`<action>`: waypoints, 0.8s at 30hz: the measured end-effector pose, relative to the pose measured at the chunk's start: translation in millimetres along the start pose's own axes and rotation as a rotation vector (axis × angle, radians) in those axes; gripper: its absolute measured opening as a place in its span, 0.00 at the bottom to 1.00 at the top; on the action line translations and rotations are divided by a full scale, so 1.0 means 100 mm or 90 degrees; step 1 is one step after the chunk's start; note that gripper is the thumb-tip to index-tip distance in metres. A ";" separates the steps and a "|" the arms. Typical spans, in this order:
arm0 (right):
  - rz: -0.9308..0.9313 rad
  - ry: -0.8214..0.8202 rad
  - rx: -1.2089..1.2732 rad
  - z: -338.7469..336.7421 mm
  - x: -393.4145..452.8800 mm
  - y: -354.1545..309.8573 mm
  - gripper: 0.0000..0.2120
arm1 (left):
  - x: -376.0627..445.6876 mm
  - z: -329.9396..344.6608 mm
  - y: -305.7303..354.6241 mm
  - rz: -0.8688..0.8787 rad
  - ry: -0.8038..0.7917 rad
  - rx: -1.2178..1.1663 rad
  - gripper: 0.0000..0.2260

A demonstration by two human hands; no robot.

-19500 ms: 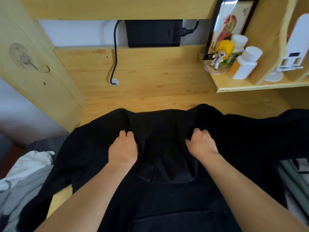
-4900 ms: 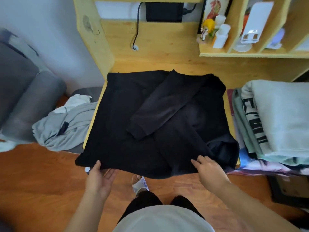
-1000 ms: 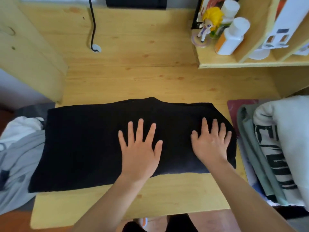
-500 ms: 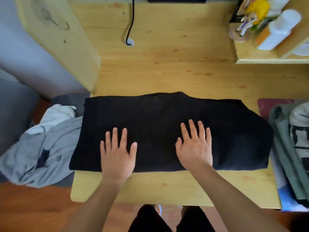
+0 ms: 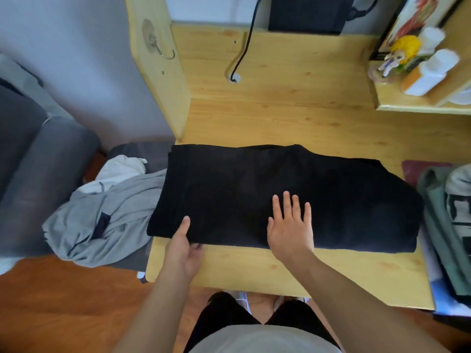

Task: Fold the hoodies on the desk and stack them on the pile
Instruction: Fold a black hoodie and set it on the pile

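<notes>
The black folded hoodie [image 5: 285, 197] lies as a long flat band across the pale pine surface [image 5: 280, 271], its left end just past the surface's left edge and its right end close against the pile of folded clothes [image 5: 448, 212] at the far right. My left hand [image 5: 182, 247] is at the hoodie's near edge towards its left end: the thumb lies on top of the black cloth and the fingers curl at the hem, though I cannot tell whether they are tucked under it or only against it. My right hand [image 5: 290, 228] rests flat on the hoodie near its middle, fingers straight and a little spread, palm on the near fold. In front of the hoodie a bare strip of wood runs along the near edge; behind it a wider stretch of bare wood reaches back to the rear panel, where a black cable [image 5: 243, 44] drops into a white grommet. To the left the upright wooden side panel [image 5: 158, 67] with a metal hook closes off the back corner, and below it a crumpled grey hoodie [image 5: 107, 217] sits off the surface, touching the black one's left end, with a white garment [image 5: 119, 169] behind it. On the small wooden shelf [image 5: 407, 105] at the right stand a yellow-haired figurine [image 5: 397, 56], white plastic bottles [image 5: 430, 72] and a framed picture [image 5: 418, 16]. The pile holds a green garment and a grey printed one.
</notes>
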State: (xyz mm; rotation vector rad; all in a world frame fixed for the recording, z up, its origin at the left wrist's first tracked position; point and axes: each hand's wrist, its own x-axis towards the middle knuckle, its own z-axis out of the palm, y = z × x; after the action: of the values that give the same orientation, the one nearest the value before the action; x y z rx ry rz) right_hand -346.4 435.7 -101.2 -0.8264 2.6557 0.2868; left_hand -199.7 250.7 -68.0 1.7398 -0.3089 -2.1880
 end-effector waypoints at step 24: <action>0.295 -0.173 1.255 -0.09 -0.47 2.06 0.34 | -0.60 0.92 -2.03 0.897 -0.489 1.400 0.15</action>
State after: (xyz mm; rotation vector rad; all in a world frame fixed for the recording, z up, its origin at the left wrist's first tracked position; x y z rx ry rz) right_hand -431.4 623.6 -56.4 0.4563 1.5275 -1.6355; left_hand -301.1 457.7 -67.0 -0.0340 -3.2778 -0.5304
